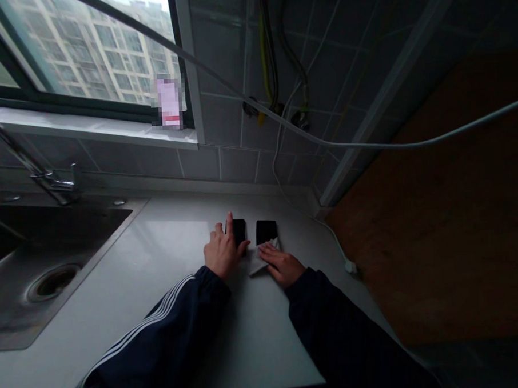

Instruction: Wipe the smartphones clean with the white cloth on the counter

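Observation:
Two dark phones lie side by side on the white counter (167, 255). Beside and partly over the left phone (240, 230) is my left hand (222, 250), its fingers spread, the index finger stretched along the phone's left edge. My right hand (284, 264) presses a whitish cloth (261, 263) down with its fingers. That cloth covers the lower end of the right phone (266, 230), whose upper part shows black. Whether the fabric is cloth or paper tissue is hard to tell in the dim light.
At the left is a steel sink (90, 255) with a chrome faucet (55, 183). A white cable (368, 145) hangs across the view; a white plug (350, 266) rests at the counter's right edge. Beyond it stands a brown wooden panel (449, 226). A blurred-out item (169, 103) sits on the windowsill.

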The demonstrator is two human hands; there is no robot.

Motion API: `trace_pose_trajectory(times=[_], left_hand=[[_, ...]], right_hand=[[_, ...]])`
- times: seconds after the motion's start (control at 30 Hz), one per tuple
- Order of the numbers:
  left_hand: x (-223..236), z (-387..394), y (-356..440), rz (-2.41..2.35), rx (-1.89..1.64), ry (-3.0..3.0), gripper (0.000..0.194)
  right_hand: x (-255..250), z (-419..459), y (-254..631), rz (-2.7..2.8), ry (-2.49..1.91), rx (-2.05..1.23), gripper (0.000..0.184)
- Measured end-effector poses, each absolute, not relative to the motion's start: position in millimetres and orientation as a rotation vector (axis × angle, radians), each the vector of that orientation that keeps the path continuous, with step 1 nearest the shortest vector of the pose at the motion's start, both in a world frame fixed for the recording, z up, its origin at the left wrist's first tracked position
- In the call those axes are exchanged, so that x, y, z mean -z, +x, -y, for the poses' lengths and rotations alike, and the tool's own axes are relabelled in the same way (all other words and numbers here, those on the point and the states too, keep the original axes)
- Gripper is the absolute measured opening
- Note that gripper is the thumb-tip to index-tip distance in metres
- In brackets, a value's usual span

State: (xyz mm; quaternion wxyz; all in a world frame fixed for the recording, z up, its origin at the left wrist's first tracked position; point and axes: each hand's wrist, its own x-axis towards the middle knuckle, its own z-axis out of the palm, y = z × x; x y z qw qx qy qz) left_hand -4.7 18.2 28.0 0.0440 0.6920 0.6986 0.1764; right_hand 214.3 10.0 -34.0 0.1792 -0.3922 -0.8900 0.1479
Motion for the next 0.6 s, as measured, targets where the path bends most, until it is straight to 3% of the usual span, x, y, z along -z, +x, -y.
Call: trace_pose_trajectory(times=[0.4,0.6], left_hand=[[-33,-51,-5,-2.072,-0.373,1.843,0.118],[-31,-55,-5,-2.132,-0.346,1.726,0.099]], right_hand=[[29,-7,210,2.499,-1.234,-0.362,0.055],[26,-4,207,2.466,-1.294,-0.388,0.053]])
